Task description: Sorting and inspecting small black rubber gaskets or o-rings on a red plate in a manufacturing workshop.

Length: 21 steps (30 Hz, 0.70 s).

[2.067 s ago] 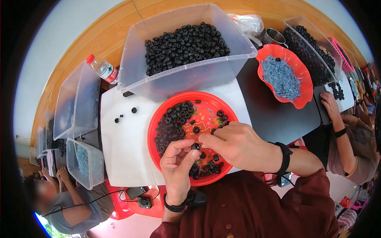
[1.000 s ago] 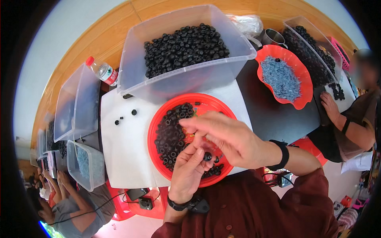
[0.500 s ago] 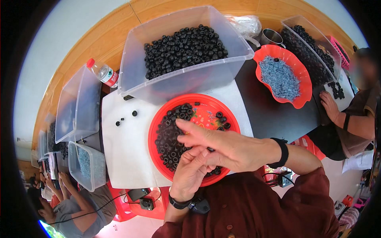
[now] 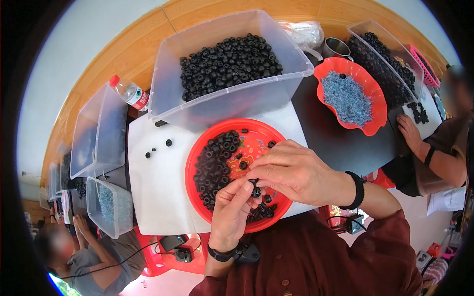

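Note:
My left hand is closed, with thumb and fingers pinching a small black ring-like part. Just above it, the thumb and fingers of my right hand are pressed together at the part's upper end; whatever lies between those fingertips is hidden. Both hands are over a round red tray with a printed bottom. Many hollow black parts are heaped on the tray's left side. A few single ones, such as a black ring, lie nearer its middle, and more sit beneath my hands.
Behind the tray stands a big clear bin of black parts. To the right is a red scalloped bowl of small bluish pieces. A bottle, empty-looking bin and small tub stand left. People sit at both sides.
My hands, overlapped before, have drawn apart into two pinches, and the black part between them now shows. The right hand has shifted right and its fingers have curled in.

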Motion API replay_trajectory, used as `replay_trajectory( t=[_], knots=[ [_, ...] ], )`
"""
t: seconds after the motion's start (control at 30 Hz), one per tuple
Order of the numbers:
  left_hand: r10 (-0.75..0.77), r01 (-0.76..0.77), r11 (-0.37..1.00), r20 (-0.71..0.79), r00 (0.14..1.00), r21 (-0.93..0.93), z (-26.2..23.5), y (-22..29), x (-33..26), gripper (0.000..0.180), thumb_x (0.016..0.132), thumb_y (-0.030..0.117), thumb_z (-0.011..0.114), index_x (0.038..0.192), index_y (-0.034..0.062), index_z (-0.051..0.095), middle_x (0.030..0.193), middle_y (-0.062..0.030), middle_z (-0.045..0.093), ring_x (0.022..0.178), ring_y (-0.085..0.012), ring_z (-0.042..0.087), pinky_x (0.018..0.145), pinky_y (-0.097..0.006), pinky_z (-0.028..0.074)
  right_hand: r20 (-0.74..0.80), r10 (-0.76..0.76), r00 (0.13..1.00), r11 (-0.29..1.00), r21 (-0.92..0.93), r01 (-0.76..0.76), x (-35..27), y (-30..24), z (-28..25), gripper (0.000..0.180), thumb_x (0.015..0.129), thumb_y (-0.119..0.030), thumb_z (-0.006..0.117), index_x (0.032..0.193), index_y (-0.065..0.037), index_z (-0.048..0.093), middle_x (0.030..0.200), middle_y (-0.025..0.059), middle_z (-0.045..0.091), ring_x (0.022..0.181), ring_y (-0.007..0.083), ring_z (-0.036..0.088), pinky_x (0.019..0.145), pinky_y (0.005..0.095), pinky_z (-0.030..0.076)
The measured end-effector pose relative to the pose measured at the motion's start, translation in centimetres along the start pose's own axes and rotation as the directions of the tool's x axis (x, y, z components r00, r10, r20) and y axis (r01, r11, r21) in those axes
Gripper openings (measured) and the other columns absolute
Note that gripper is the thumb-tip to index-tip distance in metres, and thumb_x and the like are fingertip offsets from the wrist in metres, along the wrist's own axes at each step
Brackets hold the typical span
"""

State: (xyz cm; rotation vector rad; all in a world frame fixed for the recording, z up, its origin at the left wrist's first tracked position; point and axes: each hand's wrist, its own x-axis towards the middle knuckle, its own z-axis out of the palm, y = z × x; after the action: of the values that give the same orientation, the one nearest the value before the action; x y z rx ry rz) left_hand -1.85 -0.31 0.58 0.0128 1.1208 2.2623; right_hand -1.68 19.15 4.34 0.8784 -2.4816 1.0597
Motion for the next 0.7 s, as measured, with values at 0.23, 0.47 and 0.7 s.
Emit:
replay_trajectory(
  t=[0.23,0.47,0.7],
  knots=[
    [0.030,-0.029,0.999,0.016,0.999,-0.035,0.2,0.2,0.1,0.025,0.095,0.017,0.055,0.112,0.0009,0.061,0.092,-0.0064,0.065,0.075,-0.0093,0.058,0.069,-0.022,0.047,-0.068,-0.039,0.997,0.998,0.045,0.042,0.2,0.1,0.2,0.026,0.072,-0.006,0.062,0.098,-0.006,0.065,0.092,0.0054,0.062,0.086,0.0235,0.060,0.080,0.0367,0.045],
    [0.077,-0.077,0.995,0.002,0.997,-0.065,0.2,1.0,0.5,0.018,0.092,0.013,0.059,0.107,0.0019,0.061,0.090,-0.0044,0.065,0.075,-0.0104,0.061,0.069,-0.023,0.050,-0.122,-0.059,0.991,0.998,-0.016,0.057,1.0,-0.2,-0.1,0.028,0.074,-0.008,0.067,0.102,-0.010,0.069,0.096,0.0044,0.063,0.087,0.0220,0.060,0.079,0.0351,0.046],
    [0.108,-0.106,0.986,0.009,0.994,-0.130,0.0,1.4,0.9,0.015,0.090,0.010,0.062,0.103,0.0025,0.062,0.088,-0.0036,0.065,0.074,-0.0123,0.063,0.070,-0.023,0.051,-0.141,-0.038,0.989,0.998,0.038,0.044,2.0,-0.5,-0.3,0.023,0.077,-0.009,0.071,0.100,-0.009,0.070,0.095,0.0045,0.065,0.085,0.0224,0.062,0.076,0.0347,0.047]
  ],
)
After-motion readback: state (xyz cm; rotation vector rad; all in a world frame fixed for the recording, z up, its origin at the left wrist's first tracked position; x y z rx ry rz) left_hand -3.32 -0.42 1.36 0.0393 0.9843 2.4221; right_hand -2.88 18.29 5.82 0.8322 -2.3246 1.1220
